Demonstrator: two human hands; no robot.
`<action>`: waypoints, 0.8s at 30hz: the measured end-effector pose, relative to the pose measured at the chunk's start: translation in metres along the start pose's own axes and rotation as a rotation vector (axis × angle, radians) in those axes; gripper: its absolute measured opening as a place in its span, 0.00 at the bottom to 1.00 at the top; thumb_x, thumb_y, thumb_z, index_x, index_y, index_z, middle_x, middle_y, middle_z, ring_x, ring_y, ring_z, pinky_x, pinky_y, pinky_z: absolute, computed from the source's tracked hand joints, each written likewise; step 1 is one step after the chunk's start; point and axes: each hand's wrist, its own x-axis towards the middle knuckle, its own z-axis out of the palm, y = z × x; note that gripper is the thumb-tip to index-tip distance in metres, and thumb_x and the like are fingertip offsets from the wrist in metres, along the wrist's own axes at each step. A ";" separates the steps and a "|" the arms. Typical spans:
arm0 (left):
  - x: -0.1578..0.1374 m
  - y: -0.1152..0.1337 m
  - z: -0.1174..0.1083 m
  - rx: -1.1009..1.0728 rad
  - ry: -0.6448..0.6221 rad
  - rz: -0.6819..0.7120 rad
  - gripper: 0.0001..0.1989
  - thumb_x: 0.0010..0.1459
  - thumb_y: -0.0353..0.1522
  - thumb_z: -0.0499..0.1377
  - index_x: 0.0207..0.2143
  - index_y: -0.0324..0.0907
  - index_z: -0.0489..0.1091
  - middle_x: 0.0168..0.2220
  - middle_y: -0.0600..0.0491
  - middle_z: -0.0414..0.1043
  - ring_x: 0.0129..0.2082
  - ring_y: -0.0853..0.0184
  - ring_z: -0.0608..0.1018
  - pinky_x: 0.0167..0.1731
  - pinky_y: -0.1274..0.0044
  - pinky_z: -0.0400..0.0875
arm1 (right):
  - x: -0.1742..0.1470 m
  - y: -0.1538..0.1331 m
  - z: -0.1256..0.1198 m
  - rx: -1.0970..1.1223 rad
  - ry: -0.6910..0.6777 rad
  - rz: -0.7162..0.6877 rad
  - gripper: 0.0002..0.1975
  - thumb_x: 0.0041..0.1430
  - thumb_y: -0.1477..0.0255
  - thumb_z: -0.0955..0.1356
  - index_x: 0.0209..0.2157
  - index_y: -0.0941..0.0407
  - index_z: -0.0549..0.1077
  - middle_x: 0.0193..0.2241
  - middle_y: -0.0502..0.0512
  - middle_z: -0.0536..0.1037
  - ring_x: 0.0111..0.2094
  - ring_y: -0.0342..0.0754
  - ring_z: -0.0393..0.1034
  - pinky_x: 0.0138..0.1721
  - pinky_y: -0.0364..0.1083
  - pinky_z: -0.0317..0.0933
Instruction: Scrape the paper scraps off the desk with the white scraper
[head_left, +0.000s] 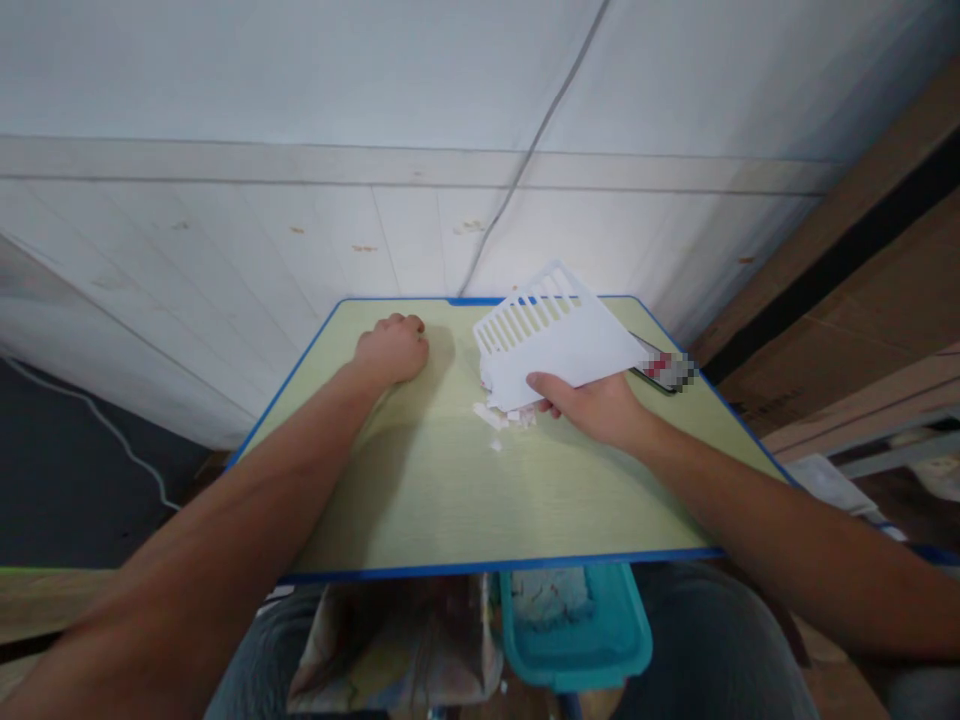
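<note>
My right hand [592, 405] grips a white sheet of paper or card [574, 345] by its near edge, thumb on top and fingers underneath. A row of parallel slots runs along the sheet's far left side. Small white paper scraps [506, 415] lie on the table [450, 490] just below the sheet, partly covered by it. On the left side of the table rests my left hand [394, 347], its fingers curled in. The inside of that hand is hidden from view.
A phone [664, 365] lies at the table's right edge, partly behind the sheet. Below the front edge are a teal plastic bin [577, 650] and an open bag [397, 650]. A white wall [262, 220] stands behind; cardboard [847, 300] leans at right.
</note>
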 end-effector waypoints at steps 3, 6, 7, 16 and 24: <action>0.001 0.004 0.001 -0.008 0.045 0.005 0.26 0.77 0.34 0.53 0.69 0.39 0.79 0.70 0.32 0.76 0.70 0.39 0.78 0.68 0.51 0.75 | -0.002 -0.002 0.003 0.018 -0.022 -0.005 0.15 0.64 0.57 0.77 0.28 0.47 0.75 0.20 0.53 0.78 0.35 0.60 0.84 0.42 0.57 0.83; 0.001 0.003 0.006 -0.023 0.141 0.024 0.26 0.76 0.35 0.55 0.70 0.38 0.78 0.69 0.33 0.76 0.70 0.40 0.77 0.71 0.52 0.72 | -0.003 -0.004 0.005 0.012 -0.045 -0.021 0.16 0.65 0.56 0.78 0.27 0.47 0.76 0.20 0.53 0.78 0.36 0.61 0.85 0.43 0.59 0.84; 0.001 0.002 0.007 -0.025 0.154 0.029 0.26 0.76 0.36 0.55 0.69 0.39 0.78 0.69 0.33 0.77 0.70 0.40 0.77 0.71 0.51 0.71 | -0.004 -0.004 0.005 0.014 -0.058 -0.018 0.17 0.65 0.57 0.77 0.26 0.47 0.76 0.20 0.53 0.79 0.35 0.60 0.84 0.44 0.59 0.84; 0.005 -0.002 0.018 -0.105 0.171 0.050 0.23 0.75 0.35 0.55 0.66 0.40 0.80 0.67 0.35 0.78 0.68 0.41 0.77 0.70 0.52 0.71 | -0.012 -0.017 -0.003 -0.043 -0.141 0.003 0.16 0.63 0.61 0.77 0.23 0.46 0.74 0.19 0.52 0.77 0.29 0.57 0.80 0.42 0.57 0.81; 0.005 0.000 0.017 -0.115 0.153 0.044 0.23 0.76 0.35 0.55 0.65 0.39 0.81 0.67 0.34 0.77 0.69 0.40 0.76 0.70 0.52 0.72 | -0.012 -0.014 -0.004 -0.069 -0.215 0.024 0.19 0.67 0.60 0.74 0.22 0.48 0.76 0.21 0.53 0.80 0.27 0.54 0.79 0.38 0.54 0.80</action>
